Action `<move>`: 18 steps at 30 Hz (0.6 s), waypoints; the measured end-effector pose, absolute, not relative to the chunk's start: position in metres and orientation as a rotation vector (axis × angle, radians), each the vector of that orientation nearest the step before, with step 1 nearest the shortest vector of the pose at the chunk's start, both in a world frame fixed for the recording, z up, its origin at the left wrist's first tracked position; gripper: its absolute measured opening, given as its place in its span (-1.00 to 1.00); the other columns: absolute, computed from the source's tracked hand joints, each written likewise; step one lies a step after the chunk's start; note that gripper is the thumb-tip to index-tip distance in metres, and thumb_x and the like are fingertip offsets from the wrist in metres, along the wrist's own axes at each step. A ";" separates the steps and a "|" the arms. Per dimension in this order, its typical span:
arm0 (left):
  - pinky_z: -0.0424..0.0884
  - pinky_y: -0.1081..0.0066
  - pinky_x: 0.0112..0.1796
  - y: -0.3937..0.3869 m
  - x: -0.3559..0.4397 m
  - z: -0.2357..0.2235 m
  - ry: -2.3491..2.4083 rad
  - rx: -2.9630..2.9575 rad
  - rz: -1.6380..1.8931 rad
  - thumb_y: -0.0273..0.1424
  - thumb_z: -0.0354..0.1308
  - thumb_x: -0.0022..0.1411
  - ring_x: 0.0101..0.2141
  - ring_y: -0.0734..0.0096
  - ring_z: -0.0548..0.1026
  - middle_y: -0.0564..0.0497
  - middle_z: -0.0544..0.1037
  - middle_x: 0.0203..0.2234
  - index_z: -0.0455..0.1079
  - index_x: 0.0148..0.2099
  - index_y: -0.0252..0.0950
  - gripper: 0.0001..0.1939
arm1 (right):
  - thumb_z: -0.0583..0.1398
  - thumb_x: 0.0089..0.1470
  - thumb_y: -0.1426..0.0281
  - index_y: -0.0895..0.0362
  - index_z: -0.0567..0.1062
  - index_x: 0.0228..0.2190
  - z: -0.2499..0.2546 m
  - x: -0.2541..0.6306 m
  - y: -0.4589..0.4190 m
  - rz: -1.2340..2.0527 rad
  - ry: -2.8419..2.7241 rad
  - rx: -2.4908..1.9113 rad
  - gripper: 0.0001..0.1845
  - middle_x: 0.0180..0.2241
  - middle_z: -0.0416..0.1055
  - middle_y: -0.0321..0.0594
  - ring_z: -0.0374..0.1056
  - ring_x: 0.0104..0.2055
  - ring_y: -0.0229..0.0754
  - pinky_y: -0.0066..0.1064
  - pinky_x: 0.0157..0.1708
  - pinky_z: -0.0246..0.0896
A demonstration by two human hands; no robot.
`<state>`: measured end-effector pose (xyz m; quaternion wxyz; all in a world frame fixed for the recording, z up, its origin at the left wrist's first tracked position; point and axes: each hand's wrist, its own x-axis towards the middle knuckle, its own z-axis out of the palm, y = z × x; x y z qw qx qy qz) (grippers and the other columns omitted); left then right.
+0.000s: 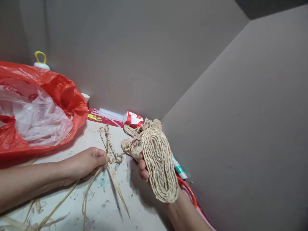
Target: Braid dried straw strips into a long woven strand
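Note:
My left hand [92, 162] pinches a thin braided straw cord [108, 142] near the middle of the table. Loose straw strands [117, 187] hang below those fingers, and the braid's upper part lies in loops beyond them. In my right hand [143, 168] is a woven straw sole [160, 165], an oval of coiled braid, held up and tilted toward me. Its fingers wrap the sole's left edge; the palm is hidden behind it. Small straw slippers [131, 148] lie on the table just behind the sole, which partly covers them.
A red plastic bag [69, 93] with a clear bag inside fills the left side. Along the back wall are a red tissue packet [133, 119] and pale straws [112, 115]. A green-and-white tube [179, 168] and a red ring-shaped rim [189, 191] sit right. Loose straw [54, 210] lies front left.

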<state>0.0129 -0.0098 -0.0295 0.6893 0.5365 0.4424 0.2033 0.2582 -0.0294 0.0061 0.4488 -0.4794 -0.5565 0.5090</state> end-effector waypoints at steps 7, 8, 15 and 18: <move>-0.20 0.48 -0.70 -0.009 0.014 -0.029 1.000 1.228 0.456 -0.12 0.06 0.12 -0.75 0.62 -0.07 0.23 0.04 -0.79 0.15 -0.49 -0.25 -0.67 | 0.05 -0.02 -0.07 0.05 0.50 -0.36 -0.014 0.266 -0.028 1.678 -1.189 -1.029 -0.51 -0.52 0.43 -0.28 0.16 -0.69 -0.34 -0.42 -0.65 0.14; -0.20 0.48 -0.71 -0.009 0.014 -0.029 0.999 1.228 0.455 -0.12 0.06 0.12 -0.75 0.62 -0.07 0.23 0.04 -0.79 0.15 -0.49 -0.25 -0.67 | 0.07 -0.02 -0.06 0.05 0.50 -0.36 -0.015 0.264 -0.028 1.670 -1.177 -1.002 -0.53 -0.53 0.41 -0.29 0.14 -0.71 -0.34 -0.42 -0.66 0.13; -0.21 0.48 -0.70 -0.010 0.013 -0.028 0.980 1.212 0.462 -0.09 0.06 0.12 -0.74 0.62 -0.10 0.23 0.03 -0.78 0.14 -0.49 -0.25 -0.64 | 0.18 -0.08 0.05 0.09 0.52 -0.39 -0.005 0.249 -0.035 1.666 -1.048 -0.933 -0.63 -0.62 0.33 -0.35 0.03 -0.75 -0.38 -0.48 -0.73 -0.02; -0.20 0.48 -0.70 -0.010 0.013 -0.030 0.973 1.207 0.456 -0.09 0.05 0.14 -0.74 0.63 -0.10 0.23 0.04 -0.77 0.14 -0.49 -0.25 -0.64 | 0.15 -0.06 0.04 0.09 0.52 -0.39 -0.005 0.249 -0.035 1.685 -1.041 -0.917 -0.61 -0.61 0.33 -0.35 0.02 -0.75 -0.39 -0.49 -0.73 -0.06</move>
